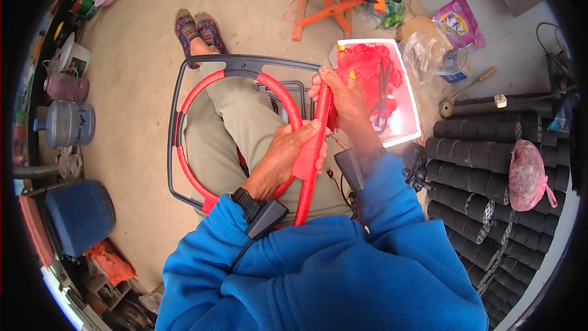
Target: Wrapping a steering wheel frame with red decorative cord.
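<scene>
A dark grey chair frame (245, 61) lies across my lap, its inner hoop wrapped in red cord (196, 89). My left hand (288, 150) is closed around a red-wrapped bar (309, 175) that runs upright in front of my chest. My right hand (343, 95) grips the same bar higher up, near the frame's top rail. A white tray (409, 101) just right of my right hand holds a heap of red cord (367, 64) and dark scissors. Both wrists carry black strapped devices.
Stacked black cylinders (490, 147) with a pink bag (527, 175) fill the right side. An orange folding stool (334, 0) stands ahead. Jugs, a kettle and a blue container (79, 211) line the left wall. My shoes (199, 30) rest on the sandy floor.
</scene>
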A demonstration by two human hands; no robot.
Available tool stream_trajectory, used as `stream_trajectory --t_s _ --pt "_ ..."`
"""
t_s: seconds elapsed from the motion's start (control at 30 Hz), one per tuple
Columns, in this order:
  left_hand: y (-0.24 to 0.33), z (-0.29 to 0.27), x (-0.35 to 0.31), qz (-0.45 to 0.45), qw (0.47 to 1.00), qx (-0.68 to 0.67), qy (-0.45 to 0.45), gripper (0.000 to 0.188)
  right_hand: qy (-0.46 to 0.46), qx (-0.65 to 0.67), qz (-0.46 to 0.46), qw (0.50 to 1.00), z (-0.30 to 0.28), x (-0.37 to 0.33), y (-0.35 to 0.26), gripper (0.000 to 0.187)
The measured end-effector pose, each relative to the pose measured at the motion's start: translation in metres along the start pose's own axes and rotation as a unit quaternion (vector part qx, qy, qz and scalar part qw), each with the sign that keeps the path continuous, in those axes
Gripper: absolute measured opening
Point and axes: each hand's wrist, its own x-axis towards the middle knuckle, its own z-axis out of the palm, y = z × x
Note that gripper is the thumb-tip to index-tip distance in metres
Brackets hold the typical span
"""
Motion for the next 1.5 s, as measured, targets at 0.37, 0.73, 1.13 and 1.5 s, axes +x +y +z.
stream_trajectory --t_s 0.37,0.73,1.13,1.5 --pt "-0.003 -0.001 -0.005 0.0 1.0 -0.004 -0.001 0.032 0.046 0.038 -0.066 0.996 0.011 -0.019 0.017 0.032" --pt "0.019 0.022 -0.038 0.078 0.995 0.041 -0.047 0.039 -0.04 0.015 -0.099 0.994 0.006 -0.059 -0.039 0.04" --pt "0.02 0.036 -0.079 0.17 0.975 0.057 -0.135 0.029 -0.1 0.017 -0.2 0.975 0.008 -0.103 -0.067 0.043" --pt "0.016 0.053 -0.092 0.144 0.98 0.079 -0.108 0.025 -0.042 -0.011 -0.212 0.976 0.032 -0.122 -0.093 0.038"
